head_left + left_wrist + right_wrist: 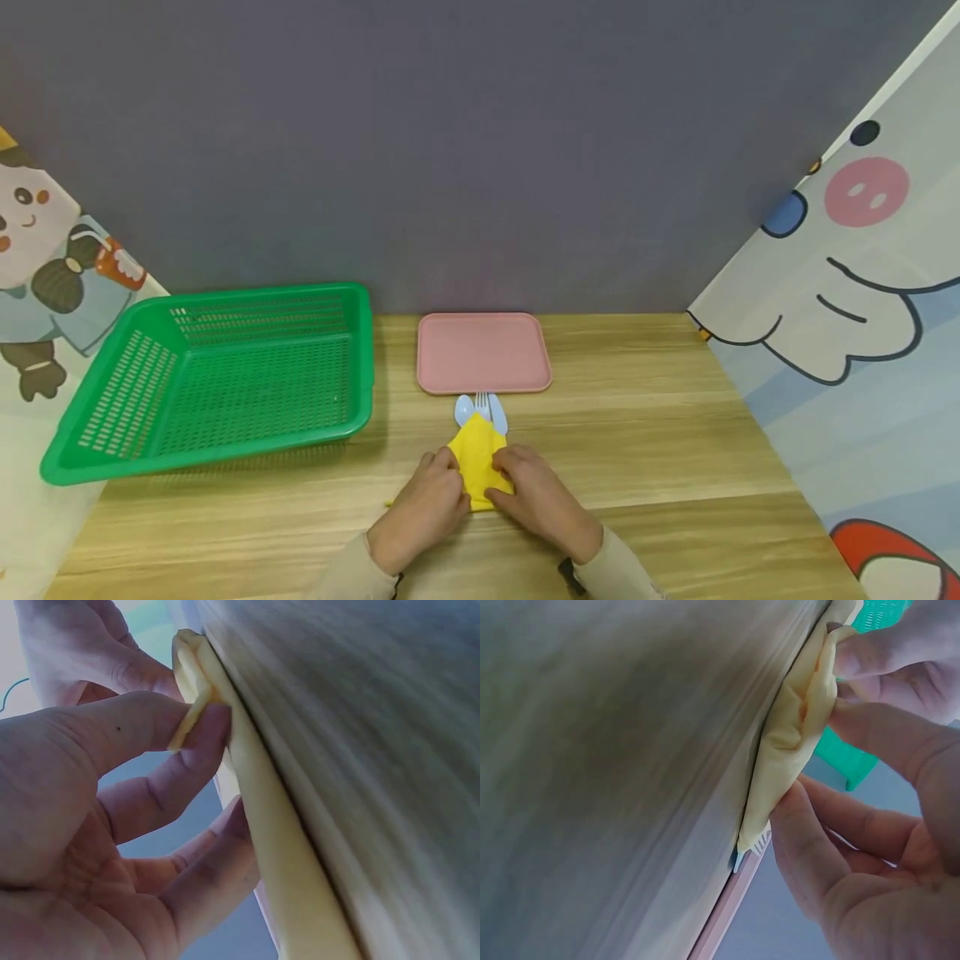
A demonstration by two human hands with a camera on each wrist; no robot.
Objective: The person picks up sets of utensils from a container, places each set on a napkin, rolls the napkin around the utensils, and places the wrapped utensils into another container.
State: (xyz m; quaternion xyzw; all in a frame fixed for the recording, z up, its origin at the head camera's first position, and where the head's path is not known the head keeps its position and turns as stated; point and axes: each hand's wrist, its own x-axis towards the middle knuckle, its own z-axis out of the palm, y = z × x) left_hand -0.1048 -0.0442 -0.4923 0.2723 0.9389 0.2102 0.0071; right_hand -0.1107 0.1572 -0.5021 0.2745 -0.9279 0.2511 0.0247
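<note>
A yellow cloth napkin (478, 458), folded to a point at its far end, lies on the table over the lower parts of a light blue spoon (464, 409), fork (482, 406) and knife (498, 414). Only their upper ends stick out; the handles are hidden. My left hand (427, 504) is at the napkin's near left side, and the left wrist view shows its thumb and index finger pinching a fold. On the near right, my right hand (543, 500) holds the cloth between thumb and fingers. The right wrist view shows the napkin (780, 742) bunched along its edge.
Just beyond the cutlery lies a pink tray (483, 354). A large green plastic basket (362, 358) with mesh walls stands to the left. The wooden table (637, 425) meets a grey panel (525, 167) at the back, with cartoon-printed sheets at both sides.
</note>
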